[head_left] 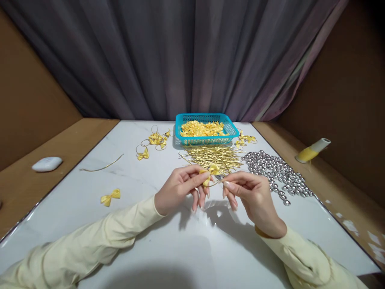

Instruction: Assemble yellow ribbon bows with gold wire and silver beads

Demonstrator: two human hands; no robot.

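One bow [213,169], long axis apparently diagonal

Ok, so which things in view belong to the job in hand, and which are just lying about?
Likely in the job:
- yellow bow in the left hand
- gold tie at the right hand
- blue basket of bows
- gold tie pile
- silver pieces
- looped bows

Apparently just lying about:
- white oval object
- yellow-and-white tube
- white scraps
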